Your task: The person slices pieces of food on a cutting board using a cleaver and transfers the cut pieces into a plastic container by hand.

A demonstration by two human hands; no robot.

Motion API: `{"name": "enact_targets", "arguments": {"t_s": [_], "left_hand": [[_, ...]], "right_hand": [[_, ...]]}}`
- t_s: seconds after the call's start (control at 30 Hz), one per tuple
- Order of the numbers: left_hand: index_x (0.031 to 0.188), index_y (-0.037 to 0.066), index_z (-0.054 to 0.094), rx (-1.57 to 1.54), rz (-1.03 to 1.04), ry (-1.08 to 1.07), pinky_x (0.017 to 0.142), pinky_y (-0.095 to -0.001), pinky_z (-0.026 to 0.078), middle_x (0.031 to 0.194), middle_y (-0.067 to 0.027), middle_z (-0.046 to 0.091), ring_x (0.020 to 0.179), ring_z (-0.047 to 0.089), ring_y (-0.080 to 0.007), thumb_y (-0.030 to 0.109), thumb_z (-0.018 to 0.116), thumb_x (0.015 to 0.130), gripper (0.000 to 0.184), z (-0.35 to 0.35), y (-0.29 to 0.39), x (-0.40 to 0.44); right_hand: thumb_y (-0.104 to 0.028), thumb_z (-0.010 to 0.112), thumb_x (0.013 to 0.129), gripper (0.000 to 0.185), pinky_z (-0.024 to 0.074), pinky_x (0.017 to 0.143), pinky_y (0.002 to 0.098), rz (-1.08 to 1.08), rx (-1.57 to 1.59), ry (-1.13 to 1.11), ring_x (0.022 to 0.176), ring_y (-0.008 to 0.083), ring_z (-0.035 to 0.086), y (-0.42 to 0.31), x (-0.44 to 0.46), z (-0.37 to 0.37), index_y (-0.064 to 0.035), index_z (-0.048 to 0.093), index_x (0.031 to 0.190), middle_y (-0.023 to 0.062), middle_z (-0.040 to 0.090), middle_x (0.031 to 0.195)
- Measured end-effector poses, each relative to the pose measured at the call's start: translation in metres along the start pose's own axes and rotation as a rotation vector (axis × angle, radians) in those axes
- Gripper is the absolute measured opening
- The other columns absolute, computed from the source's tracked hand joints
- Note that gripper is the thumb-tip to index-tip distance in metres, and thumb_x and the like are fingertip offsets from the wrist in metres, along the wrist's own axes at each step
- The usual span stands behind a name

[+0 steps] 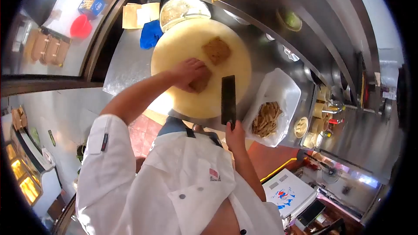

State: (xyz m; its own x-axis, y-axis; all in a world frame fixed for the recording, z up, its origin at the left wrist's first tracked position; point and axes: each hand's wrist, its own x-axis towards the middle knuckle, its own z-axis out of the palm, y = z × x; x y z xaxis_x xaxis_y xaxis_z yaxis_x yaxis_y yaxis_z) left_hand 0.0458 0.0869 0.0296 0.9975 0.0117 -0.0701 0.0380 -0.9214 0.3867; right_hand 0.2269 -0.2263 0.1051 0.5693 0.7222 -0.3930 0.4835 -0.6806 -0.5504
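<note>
A round yellowish cutting board [174, 100] lies on the steel counter in front of me. On its lower middle, a brown flat slab of food [200, 83] is partly covered by my left hand [191, 72], whose fingers curl over its top and hold it. Further up the board rests a second brown slab [216, 51], roughly square and untouched. My right hand [235, 135] grips the handle of a cleaver [228, 99]. Its dark broad blade points away from me over the board's right edge, apart from both slabs.
Right of the board stands a white lined tub [283, 87] with brown strips [266, 119] inside. Small bowls [301, 127] and containers line the right side. Behind the board sit a round pan of pale food [185, 11], a blue cloth [151, 34] and brown cardboard [130, 16].
</note>
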Motion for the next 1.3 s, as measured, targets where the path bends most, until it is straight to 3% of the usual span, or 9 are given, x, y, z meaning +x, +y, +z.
{"name": "enact_targets", "arguments": {"t_s": [0.1, 0.2, 0.37, 0.53, 0.73, 0.97, 1.03, 1.1, 1.3], "left_hand": [[0.153, 0.002, 0.039, -0.128, -0.646, 0.397, 0.120, -0.0537, 0.029, 0.153, -0.0236, 0.043, 0.141, 0.040, -0.0431, 0.054, 0.085, 0.067, 0.111, 0.023, 0.046, -0.012], [0.156, 0.001, 0.035, -0.192, -0.836, 0.537, 0.119, -0.0537, 0.030, 0.157, -0.0247, 0.037, 0.142, 0.037, -0.0437, 0.054, 0.087, 0.066, 0.117, 0.044, 0.081, -0.010], [0.157, 0.001, 0.031, -0.264, -0.770, 0.538, 0.121, -0.0536, 0.028, 0.160, -0.0237, 0.032, 0.147, 0.031, -0.0454, 0.054, 0.089, 0.067, 0.119, 0.041, 0.095, -0.032], [0.155, -0.003, 0.034, -0.303, -0.615, 0.443, 0.121, -0.0441, 0.034, 0.160, -0.0234, 0.031, 0.147, 0.034, -0.0427, 0.051, 0.089, 0.071, 0.114, 0.050, 0.073, -0.053], [0.153, -0.005, 0.037, -0.295, -0.620, 0.424, 0.121, -0.0436, 0.035, 0.160, -0.0235, 0.031, 0.146, 0.036, -0.0421, 0.049, 0.087, 0.073, 0.109, 0.040, 0.079, -0.055], [0.152, -0.006, 0.036, -0.226, -0.592, 0.371, 0.120, -0.0454, 0.035, 0.160, -0.0246, 0.030, 0.145, 0.036, -0.0414, 0.055, 0.084, 0.075, 0.110, 0.043, 0.074, -0.054], [0.147, 0.000, 0.043, -0.120, -0.544, 0.459, 0.117, -0.0550, 0.036, 0.153, -0.0271, 0.038, 0.141, 0.040, -0.0484, 0.051, 0.083, 0.078, 0.095, 0.033, 0.077, -0.050], [0.140, 0.003, 0.050, -0.098, -0.475, 0.520, 0.115, -0.0556, 0.037, 0.151, -0.0258, 0.042, 0.139, 0.042, -0.0481, 0.048, 0.081, 0.079, 0.082, 0.031, 0.073, -0.036], [0.112, 0.012, 0.070, -0.071, -0.246, 0.536, 0.108, -0.0539, 0.044, 0.135, -0.0196, 0.055, 0.131, 0.049, -0.0453, 0.041, 0.076, 0.081, 0.043, 0.030, 0.045, -0.012]], "right_hand": [[-0.026, 0.060, 0.101, 0.028, 0.0528, 0.075, 0.0538, -0.022, 0.009, -0.011, 0.089, 0.0487, 0.068, 0.009, 0.003, 0.005, 0.0000, 0.059, 0.110, 0.0288, 0.070, 0.093], [-0.025, 0.058, 0.102, 0.026, 0.0522, 0.072, 0.0564, -0.089, -0.015, -0.021, 0.084, 0.0509, 0.067, -0.003, 0.013, 0.005, -0.0004, 0.057, 0.109, 0.0293, 0.070, 0.089], [-0.025, 0.054, 0.102, 0.025, 0.0529, 0.078, 0.0568, -0.195, -0.174, -0.100, 0.088, 0.0482, 0.068, -0.030, 0.045, 0.015, -0.0023, 0.054, 0.112, 0.0281, 0.070, 0.093], [-0.024, 0.053, 0.099, 0.023, 0.0527, 0.084, 0.0573, -0.259, -0.324, -0.117, 0.094, 0.0464, 0.068, -0.042, 0.063, 0.028, -0.0040, 0.054, 0.112, 0.0260, 0.070, 0.100], [-0.022, 0.052, 0.099, 0.018, 0.0527, 0.082, 0.0580, -0.209, -0.402, -0.187, 0.094, 0.0467, 0.068, -0.058, 0.060, 0.020, -0.0059, 0.054, 0.107, 0.0232, 0.071, 0.102], [-0.024, 0.051, 0.101, 0.025, 0.0540, 0.083, 0.0563, -0.257, -0.338, -0.125, 0.094, 0.0455, 0.069, -0.052, 0.059, 0.020, -0.0073, 0.057, 0.118, 0.0207, 0.072, 0.103], [-0.024, 0.051, 0.101, 0.026, 0.0542, 0.083, 0.0560, -0.266, -0.341, -0.112, 0.094, 0.0456, 0.069, -0.051, 0.059, 0.017, -0.0075, 0.058, 0.120, 0.0205, 0.072, 0.104], [-0.022, 0.055, 0.100, 0.021, 0.0519, 0.077, 0.0581, -0.291, -0.315, -0.032, 0.088, 0.0472, 0.067, -0.051, 0.055, 0.015, -0.0049, 0.056, 0.112, 0.0244, 0.070, 0.093], [-0.022, 0.052, 0.101, 0.021, 0.0529, 0.078, 0.0570, -0.248, -0.424, -0.176, 0.090, 0.0461, 0.068, -0.085, 0.042, -0.003, -0.0058, 0.054, 0.115, 0.0224, 0.071, 0.098]]}}
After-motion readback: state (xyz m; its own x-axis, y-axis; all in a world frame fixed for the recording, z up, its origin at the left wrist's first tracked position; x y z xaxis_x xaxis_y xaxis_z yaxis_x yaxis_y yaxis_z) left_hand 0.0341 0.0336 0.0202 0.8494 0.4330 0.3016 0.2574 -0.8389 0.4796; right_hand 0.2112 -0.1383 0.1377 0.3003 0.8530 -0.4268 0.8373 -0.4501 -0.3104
